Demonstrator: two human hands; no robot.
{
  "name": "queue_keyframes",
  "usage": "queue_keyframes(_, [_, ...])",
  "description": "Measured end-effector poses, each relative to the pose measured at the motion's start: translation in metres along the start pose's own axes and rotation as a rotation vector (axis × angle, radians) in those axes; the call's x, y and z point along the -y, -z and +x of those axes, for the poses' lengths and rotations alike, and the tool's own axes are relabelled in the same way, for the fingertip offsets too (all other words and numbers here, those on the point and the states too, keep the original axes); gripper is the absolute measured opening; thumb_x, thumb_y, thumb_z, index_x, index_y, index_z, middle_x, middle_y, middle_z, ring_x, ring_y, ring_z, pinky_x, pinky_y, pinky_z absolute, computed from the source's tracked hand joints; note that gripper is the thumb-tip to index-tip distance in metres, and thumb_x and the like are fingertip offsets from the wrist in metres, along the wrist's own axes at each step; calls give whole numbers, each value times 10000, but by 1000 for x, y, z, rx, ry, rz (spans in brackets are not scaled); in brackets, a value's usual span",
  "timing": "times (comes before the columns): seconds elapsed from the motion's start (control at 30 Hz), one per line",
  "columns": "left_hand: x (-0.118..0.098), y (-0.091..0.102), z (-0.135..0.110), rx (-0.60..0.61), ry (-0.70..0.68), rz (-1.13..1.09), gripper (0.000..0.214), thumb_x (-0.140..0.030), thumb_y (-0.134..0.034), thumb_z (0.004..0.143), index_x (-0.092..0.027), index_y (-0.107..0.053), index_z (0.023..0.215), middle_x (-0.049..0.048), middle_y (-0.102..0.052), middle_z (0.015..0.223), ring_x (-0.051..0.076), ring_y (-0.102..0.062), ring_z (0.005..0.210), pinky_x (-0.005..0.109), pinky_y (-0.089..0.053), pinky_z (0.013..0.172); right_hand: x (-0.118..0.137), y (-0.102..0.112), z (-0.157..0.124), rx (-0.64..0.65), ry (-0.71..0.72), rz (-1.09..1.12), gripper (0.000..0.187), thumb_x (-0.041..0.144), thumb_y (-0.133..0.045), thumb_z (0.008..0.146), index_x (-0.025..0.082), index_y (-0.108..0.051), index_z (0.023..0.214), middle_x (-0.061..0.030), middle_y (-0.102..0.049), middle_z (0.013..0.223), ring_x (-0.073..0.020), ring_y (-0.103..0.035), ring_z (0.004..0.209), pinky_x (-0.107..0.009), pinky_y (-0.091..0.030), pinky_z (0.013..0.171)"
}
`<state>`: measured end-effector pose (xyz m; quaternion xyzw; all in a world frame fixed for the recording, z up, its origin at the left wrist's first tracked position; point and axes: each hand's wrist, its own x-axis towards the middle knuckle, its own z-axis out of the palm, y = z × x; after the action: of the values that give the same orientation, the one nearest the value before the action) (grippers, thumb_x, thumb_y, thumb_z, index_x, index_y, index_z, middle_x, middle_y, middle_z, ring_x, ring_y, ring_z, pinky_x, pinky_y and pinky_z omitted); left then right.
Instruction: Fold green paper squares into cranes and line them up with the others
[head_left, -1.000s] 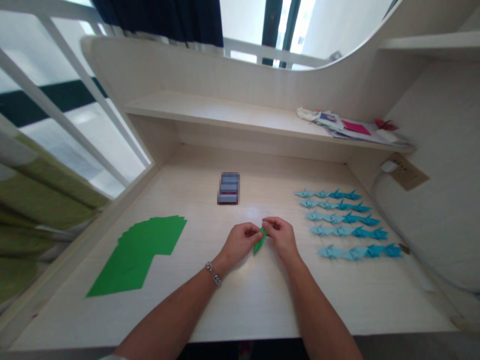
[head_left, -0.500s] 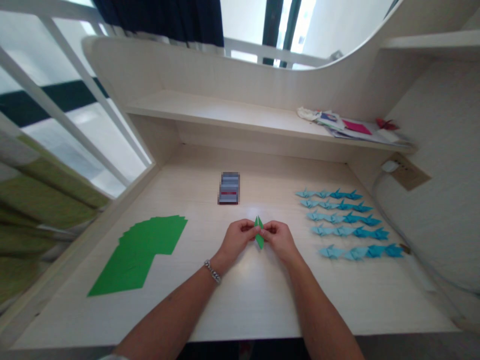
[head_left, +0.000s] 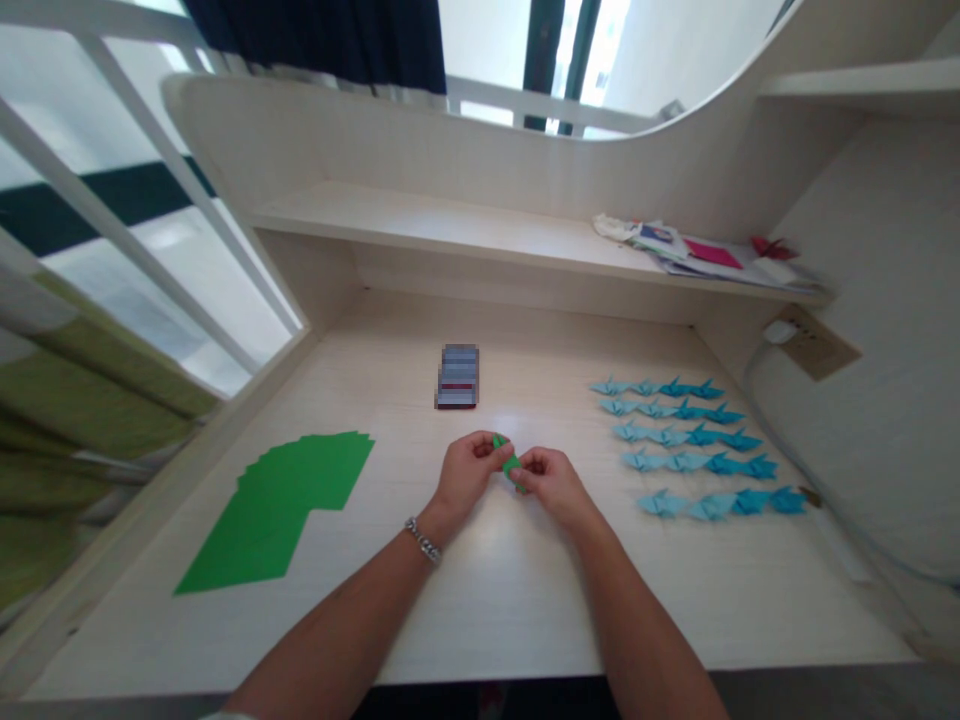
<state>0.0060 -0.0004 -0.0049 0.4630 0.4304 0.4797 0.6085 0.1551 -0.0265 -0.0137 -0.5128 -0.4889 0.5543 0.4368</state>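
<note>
Both hands meet over the middle of the pale wooden desk (head_left: 480, 600). My left hand (head_left: 466, 472) and my right hand (head_left: 546, 482) pinch a small folded piece of green paper (head_left: 510, 463) between their fingertips; most of it is hidden by the fingers. A metal bracelet circles my left wrist. A fanned stack of flat green paper sheets (head_left: 281, 502) lies to the left. To the right, several folded blue paper cranes (head_left: 686, 443) lie in neat rows.
A small blurred box (head_left: 457, 376) stands behind the hands. Papers and a red folded figure (head_left: 709, 254) lie on the shelf at the back right. A wall socket with a white cable (head_left: 795, 337) is on the right. White bed rails run along the left.
The green folded piece pointed down-left, then stood upright between my fingers, and is now tilted and mostly covered. Both hands have shifted slightly left and closer together.
</note>
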Motion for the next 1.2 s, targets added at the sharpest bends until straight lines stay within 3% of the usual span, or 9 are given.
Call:
queue_keyframes(0.17, [-2, 0, 0, -92, 3, -34, 313, -296, -787, 565, -136, -624, 779, 15, -646, 672, 132, -595, 605, 264, -492, 603, 4, 0, 2, -132, 0, 120, 277, 369, -743, 607, 155, -627, 738, -17, -643, 614, -144, -596, 572, -261, -478, 558])
queue_keyframes(0.4, [1, -1, -2, 35, 48, -30, 302, -248, -779, 584, -133, -615, 810, -13, -617, 594, 108, -568, 556, 228, -444, 572, 7, 0, 3, -354, 80, 273, 472, 338, -784, 567, 179, -575, 960, 22, -635, 638, -127, -588, 540, -271, -506, 561])
queue_keyframes(0.5, [1, -1, -2, -38, -28, -21, 308, -261, -768, 607, -143, -617, 848, -5, -639, 633, 118, -588, 592, 235, -451, 603, 8, -5, 3, -332, 60, 261, 481, 367, -767, 594, 166, -577, 987, -2, -654, 644, -138, -600, 547, -275, -496, 564])
queue_keyframes(0.6, [0, -1, -2, -90, -89, -13, 329, -284, -756, 629, -155, -613, 896, 10, -672, 699, 136, -617, 641, 249, -464, 638, 8, -10, 2, -234, 52, 193, 358, 392, -746, 614, 151, -629, 852, -29, -667, 667, -148, -606, 583, -263, -478, 556])
queue_keyframes(0.8, [-1, -1, -3, 17, -73, 11, 307, -273, -749, 637, -149, -631, 892, 32, -685, 740, 157, -640, 677, 274, -491, 663, 6, -8, 2, -210, 62, 177, 259, 361, -730, 624, 158, -640, 756, -23, -664, 650, -147, -595, 585, -258, -463, 561])
queue_keyframes(0.93, [-1, -2, -3, 2, -119, 43, 249, -253, -738, 656, -143, -631, 852, 48, -681, 818, 160, -642, 745, 283, -505, 709, 6, -4, 3, -191, 74, 161, 210, 318, -726, 625, 162, -622, 718, -6, -640, 586, -139, -578, 537, -252, -451, 530])
queue_keyframes(1.2, [-2, -2, -3, 37, -94, -5, 222, -214, -720, 675, -137, -608, 850, 38, -667, 793, 146, -633, 727, 279, -513, 698, 7, -5, 3, -270, 144, 189, 273, 236, -739, 591, 183, -587, 812, -8, -657, 721, -158, -622, 651, -257, -487, 565])
